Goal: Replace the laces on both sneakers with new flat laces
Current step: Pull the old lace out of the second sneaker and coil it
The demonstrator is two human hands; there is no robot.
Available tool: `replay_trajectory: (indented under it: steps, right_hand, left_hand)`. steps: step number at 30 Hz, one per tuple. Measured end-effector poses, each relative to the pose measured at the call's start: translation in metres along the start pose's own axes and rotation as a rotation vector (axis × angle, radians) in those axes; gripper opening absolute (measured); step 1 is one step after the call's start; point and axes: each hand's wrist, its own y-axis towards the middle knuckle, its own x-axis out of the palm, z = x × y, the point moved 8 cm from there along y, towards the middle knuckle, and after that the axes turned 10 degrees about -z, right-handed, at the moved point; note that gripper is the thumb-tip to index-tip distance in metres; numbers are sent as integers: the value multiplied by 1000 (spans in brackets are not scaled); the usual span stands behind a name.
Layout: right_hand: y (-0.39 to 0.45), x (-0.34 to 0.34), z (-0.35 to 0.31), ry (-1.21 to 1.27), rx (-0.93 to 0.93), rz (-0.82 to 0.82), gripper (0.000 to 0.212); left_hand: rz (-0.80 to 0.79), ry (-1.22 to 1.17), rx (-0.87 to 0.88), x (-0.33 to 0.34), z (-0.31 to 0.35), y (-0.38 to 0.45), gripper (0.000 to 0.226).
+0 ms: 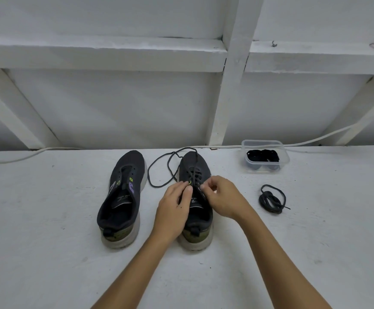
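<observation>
Side by side on the white surface (pixel 47 253), both sneakers point toe-away, heels near. Left sneaker (pixel 122 197) is unlaced. Left hand (pixel 173 208) and right hand (pixel 221 197) pinch the right sneaker (pixel 196 170)'s round lace (pixel 159 168) at the upper eyelets.

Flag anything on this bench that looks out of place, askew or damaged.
Nothing looks damaged or spilled. The left sneaker has bare eyelets. A loose lace from the right sneaker sprawls between the shoes. A coiled lace lies outside the plastic tub.
</observation>
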Motion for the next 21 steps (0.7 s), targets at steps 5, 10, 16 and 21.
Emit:
replay_trajectory:
  steps: [5, 10, 16, 21]
  right_hand:
    - [5, -11, 1, 18, 35, -118, 20]
    - [9, -7, 3, 22, 15, -123, 14]
    - [13, -10, -8, -74, -50, -83, 12]
    - [12, -11, 8, 138, 2, -176, 18]
  left_hand:
    - [1, 17, 3, 0, 1, 0, 39]
    - [0, 22, 0, 1, 1, 1, 38]
    - [-3, 33, 6, 1, 1, 1, 38]
    - [-1, 30, 5, 1, -2, 3, 37]
